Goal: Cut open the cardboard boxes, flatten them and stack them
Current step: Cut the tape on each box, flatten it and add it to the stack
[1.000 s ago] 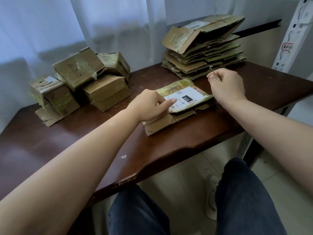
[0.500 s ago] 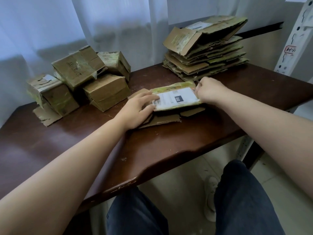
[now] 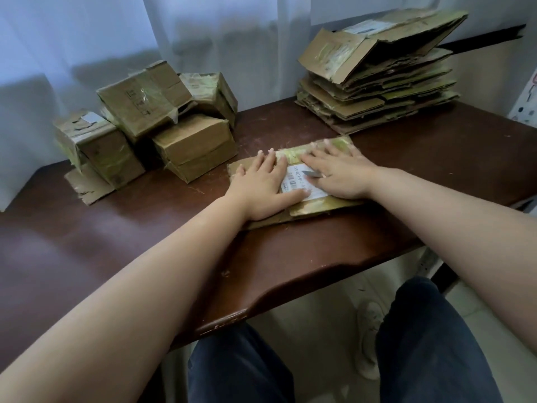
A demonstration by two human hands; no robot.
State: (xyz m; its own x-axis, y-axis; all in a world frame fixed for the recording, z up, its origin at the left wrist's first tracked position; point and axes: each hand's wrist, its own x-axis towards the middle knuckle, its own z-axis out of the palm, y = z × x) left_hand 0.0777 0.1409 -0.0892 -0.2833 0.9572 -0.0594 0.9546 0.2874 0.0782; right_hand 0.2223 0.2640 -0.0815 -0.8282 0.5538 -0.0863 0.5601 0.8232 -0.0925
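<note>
A flattened cardboard box [image 3: 319, 206] with yellow-green tape and a white label [image 3: 293, 181] lies in the middle of the dark wooden table [image 3: 145, 228]. My left hand [image 3: 261, 184] presses flat on its left half with straight fingers. My right hand [image 3: 340, 173] presses on its right half, fingers stretched out, while its thumb pinches a small grey blade [image 3: 310, 173] against the hand. The stack of flattened boxes [image 3: 377, 91] sits at the back right. Several taped, uncut boxes [image 3: 151, 123] are piled at the back left.
A torn cardboard scrap [image 3: 87, 184] lies in front of the leftmost box. White curtains [image 3: 203, 39] hang behind the table. My knees in dark trousers [image 3: 421, 344] show below the table's curved front edge. A white metal upright [image 3: 526, 97] stands at the far right.
Both hands have moved from the box's edges onto its top and spread flat. The box has gone from half collapsed to pressed flat on the table.
</note>
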